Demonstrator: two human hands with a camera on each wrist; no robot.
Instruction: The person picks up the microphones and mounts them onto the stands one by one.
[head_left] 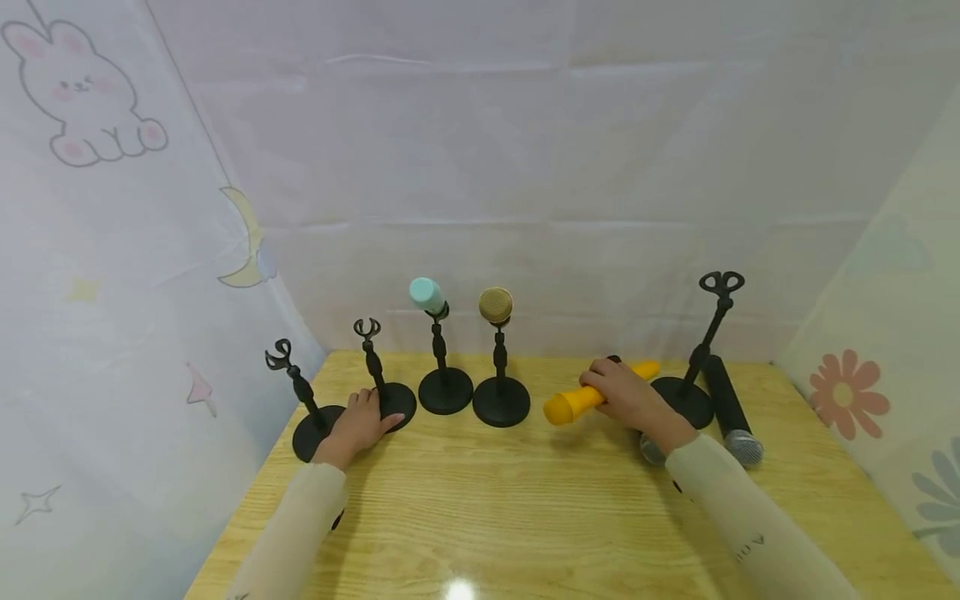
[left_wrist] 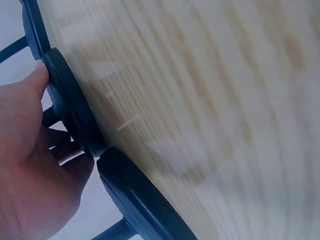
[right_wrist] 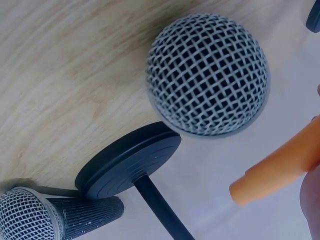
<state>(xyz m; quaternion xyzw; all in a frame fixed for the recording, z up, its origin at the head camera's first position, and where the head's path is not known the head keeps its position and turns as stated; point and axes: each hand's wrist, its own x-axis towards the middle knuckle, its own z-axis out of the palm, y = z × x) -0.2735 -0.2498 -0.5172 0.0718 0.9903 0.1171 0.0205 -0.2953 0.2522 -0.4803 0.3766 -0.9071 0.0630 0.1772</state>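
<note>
In the head view my left hand (head_left: 356, 429) grips the round base of a black microphone stand (head_left: 397, 403), whose clip on top holds nothing. The left wrist view shows the thumb on one edge of that base (left_wrist: 72, 102) and the fingers round the other side. My right hand (head_left: 628, 398) holds a yellow microphone (head_left: 572, 406) by its handle above the table, head pointing left. Below that hand lies a black microphone with a silver mesh head (head_left: 651, 450), mostly hidden; its mesh fills the middle of the right wrist view.
Another stand with an unfilled clip (head_left: 311, 432) is at far left. Two stands hold a teal microphone (head_left: 427, 295) and a gold-headed microphone (head_left: 496, 307). On the right are a stand (head_left: 684, 402) and a second black microphone (head_left: 726, 400). A cloth wall (head_left: 562, 167) backs the wooden table (head_left: 480, 500).
</note>
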